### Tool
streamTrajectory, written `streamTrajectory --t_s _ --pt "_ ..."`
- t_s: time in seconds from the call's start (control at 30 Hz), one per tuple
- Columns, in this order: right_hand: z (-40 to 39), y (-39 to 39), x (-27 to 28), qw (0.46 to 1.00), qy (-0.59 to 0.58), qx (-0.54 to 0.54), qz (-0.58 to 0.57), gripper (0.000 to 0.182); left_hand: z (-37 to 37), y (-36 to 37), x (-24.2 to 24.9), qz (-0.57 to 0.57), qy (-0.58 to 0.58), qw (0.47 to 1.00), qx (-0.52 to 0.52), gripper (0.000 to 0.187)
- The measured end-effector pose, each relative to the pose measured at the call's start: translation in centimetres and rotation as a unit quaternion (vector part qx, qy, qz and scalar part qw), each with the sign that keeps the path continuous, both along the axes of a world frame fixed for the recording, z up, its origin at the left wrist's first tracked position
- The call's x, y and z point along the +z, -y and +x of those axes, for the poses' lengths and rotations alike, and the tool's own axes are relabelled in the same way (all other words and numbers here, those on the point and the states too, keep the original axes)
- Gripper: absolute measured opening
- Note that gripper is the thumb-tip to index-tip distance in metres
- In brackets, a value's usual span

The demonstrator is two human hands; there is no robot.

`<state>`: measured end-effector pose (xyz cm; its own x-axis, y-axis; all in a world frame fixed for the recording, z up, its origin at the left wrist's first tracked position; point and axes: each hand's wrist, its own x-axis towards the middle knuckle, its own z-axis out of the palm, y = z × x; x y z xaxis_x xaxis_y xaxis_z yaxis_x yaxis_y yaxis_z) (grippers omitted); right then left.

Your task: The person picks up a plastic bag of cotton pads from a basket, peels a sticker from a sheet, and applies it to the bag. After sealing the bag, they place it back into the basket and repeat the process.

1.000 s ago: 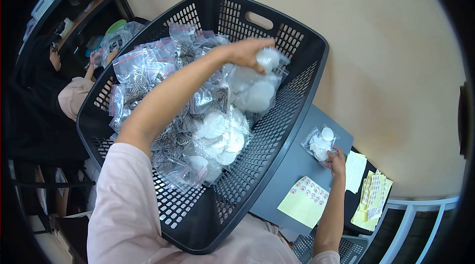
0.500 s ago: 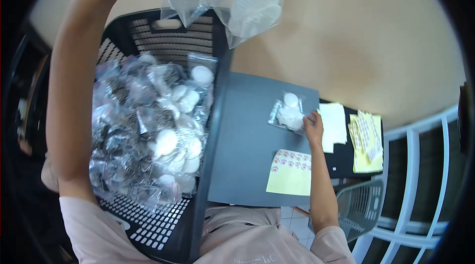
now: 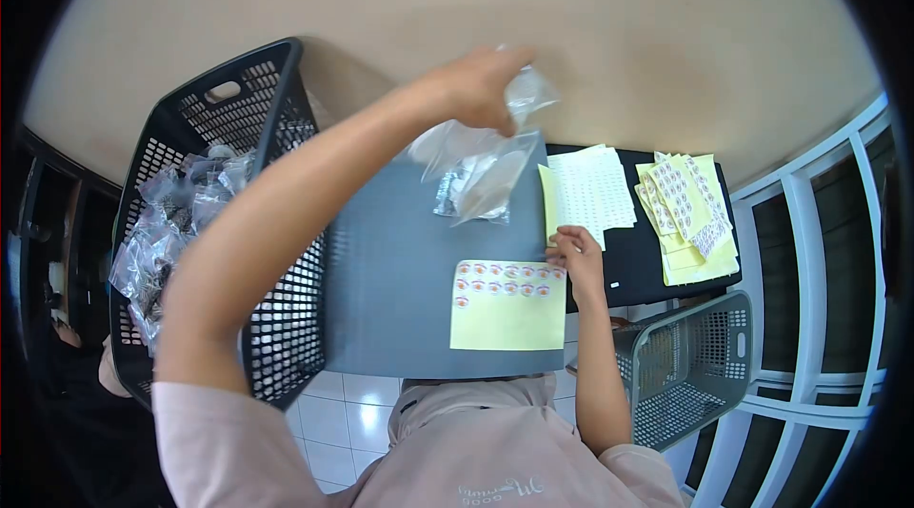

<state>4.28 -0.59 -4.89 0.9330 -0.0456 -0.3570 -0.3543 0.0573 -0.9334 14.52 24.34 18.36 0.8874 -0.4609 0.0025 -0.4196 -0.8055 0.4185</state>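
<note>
My left hand (image 3: pixel 481 89) is closed on a clear plastic bag (image 3: pixel 490 175) with round white pads inside, held over the grey tabletop (image 3: pixel 381 289). Beneath it, a smaller packet (image 3: pixel 445 196) is mostly covered by the bag. My right hand (image 3: pixel 579 256) hovers at the table's right edge with curled fingers; whether something small is between them cannot be made out. Just below those fingers lies a yellow sheet (image 3: pixel 505 322) with rows of round reddish stickers along its upper part. White label sheets (image 3: pixel 590 189) on yellow backing lie just beyond the right hand.
At left stands a tall dark basket (image 3: pixel 286 127) holding many clear packets (image 3: pixel 167 222). Sticker sheets (image 3: pixel 690 213) are stacked on a black surface (image 3: pixel 624 260) at right. A grey-green basket (image 3: pixel 690 370) sits lower right, near white bars (image 3: pixel 785 270).
My left hand has brought the bag from above the basket to over the tabletop, covering the packet there. My right hand has moved from the packet towards the sticker sheet. The view has shifted.
</note>
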Motion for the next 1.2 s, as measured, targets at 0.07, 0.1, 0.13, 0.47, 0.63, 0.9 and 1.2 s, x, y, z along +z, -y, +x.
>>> streamTrajectory --t_s 0.07,0.1,0.13,0.47,0.63,0.9,1.2 --pt "-1.4 3.2 -1.1 0.999 -0.026 0.041 0.017 0.021 2.7 -0.4 -5.2 -0.009 -0.064 0.997 0.037 0.079" --pt "-2.4 4.9 -1.2 0.998 -0.029 0.043 0.019 0.021 3.1 -0.8 -7.4 -0.011 -0.1 0.993 0.068 0.082" --pt "-3.5 6.5 -1.0 0.998 -0.036 0.042 0.024 0.02 3.1 -1.7 -9.5 -0.042 -0.127 0.986 0.098 0.083" --pt "-7.5 16.7 -4.1 0.995 -0.092 -0.01 0.031 0.015 -0.2 -14.1 -20.1 -0.146 -0.225 0.921 0.282 0.106" --pt "-6.3 15.1 -4.4 0.995 -0.086 0.014 0.044 0.014 -1.5 -14.6 -20.9 -0.045 -0.012 0.951 0.304 0.111" --pt "-3.8 12.8 -4.0 0.994 -0.086 0.071 0.016 0.014 0.1 -7.1 -24.1 -0.117 0.056 0.938 0.321 0.052" --pt "-0.2 9.1 0.2 0.992 0.007 0.126 0.028 0.017 2.0 -2.1 -23.1 0.002 -0.121 0.951 0.285 0.037"
